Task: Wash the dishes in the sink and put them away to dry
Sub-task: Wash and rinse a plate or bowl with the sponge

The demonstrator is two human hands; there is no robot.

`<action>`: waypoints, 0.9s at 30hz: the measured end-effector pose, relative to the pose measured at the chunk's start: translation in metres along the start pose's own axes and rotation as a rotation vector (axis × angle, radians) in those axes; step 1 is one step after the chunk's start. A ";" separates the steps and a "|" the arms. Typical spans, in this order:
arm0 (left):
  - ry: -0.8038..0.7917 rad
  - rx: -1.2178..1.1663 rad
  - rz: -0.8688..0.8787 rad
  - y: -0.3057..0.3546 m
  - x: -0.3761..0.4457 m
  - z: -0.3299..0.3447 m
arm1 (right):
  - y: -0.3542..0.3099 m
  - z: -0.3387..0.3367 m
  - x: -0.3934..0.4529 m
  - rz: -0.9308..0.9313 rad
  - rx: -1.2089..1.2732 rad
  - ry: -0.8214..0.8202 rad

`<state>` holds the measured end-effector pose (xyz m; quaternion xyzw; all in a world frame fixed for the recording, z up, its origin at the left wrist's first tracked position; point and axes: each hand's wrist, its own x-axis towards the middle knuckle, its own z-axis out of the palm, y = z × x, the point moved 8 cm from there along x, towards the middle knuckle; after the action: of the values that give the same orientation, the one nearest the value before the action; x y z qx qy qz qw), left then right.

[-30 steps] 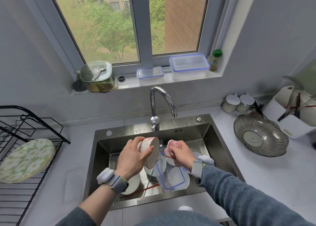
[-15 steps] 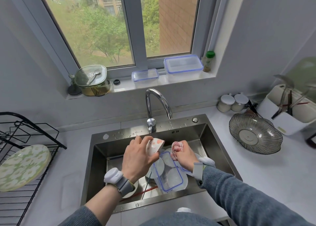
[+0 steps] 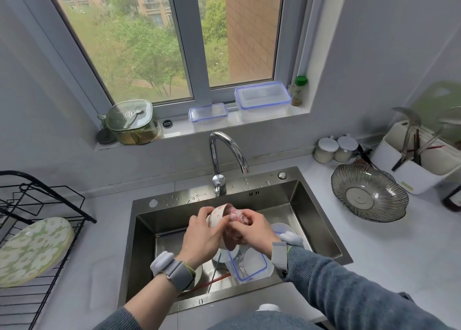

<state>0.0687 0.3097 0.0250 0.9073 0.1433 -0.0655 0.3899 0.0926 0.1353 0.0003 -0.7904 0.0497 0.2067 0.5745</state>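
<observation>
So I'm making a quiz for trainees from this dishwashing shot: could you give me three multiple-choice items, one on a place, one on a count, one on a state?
1. Where is the floral plate?
A. in the black rack
B. on the windowsill
C. in the sink

2. How many blue-rimmed containers are on the windowsill?
A. one
B. two
C. four

3. What is the left hand doing?
A. hanging idle
B. turning the faucet
C. gripping a bowl

Answers:
1 A: it leans in the drying rack.
2 B: a small container beside a large container.
3 C: fingers curl round the patterned bowl.
</observation>
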 end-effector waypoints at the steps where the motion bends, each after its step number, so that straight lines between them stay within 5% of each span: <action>1: -0.020 -0.063 -0.038 -0.004 0.000 0.004 | -0.003 0.005 -0.001 -0.017 -0.002 -0.012; 8: -0.182 -0.580 -0.272 -0.014 -0.014 0.014 | -0.023 0.038 -0.006 -0.047 0.072 -0.140; 12: -0.177 -0.679 -0.287 -0.015 -0.015 0.007 | -0.039 0.043 -0.011 -0.126 -0.007 -0.207; 17: -0.056 -0.608 -0.137 -0.003 -0.008 -0.013 | -0.068 0.051 -0.020 -0.418 -0.414 -0.157; 22: 0.049 -0.413 0.020 -0.002 0.007 -0.038 | -0.065 0.062 -0.012 -0.289 -0.878 -0.193; 27: 0.071 -0.369 0.068 0.002 0.003 -0.041 | -0.065 0.057 -0.014 -0.100 -0.657 -0.292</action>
<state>0.0724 0.3385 0.0543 0.8263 0.1359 0.0073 0.5465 0.0848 0.2082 0.0487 -0.8965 -0.1406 0.2939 0.3003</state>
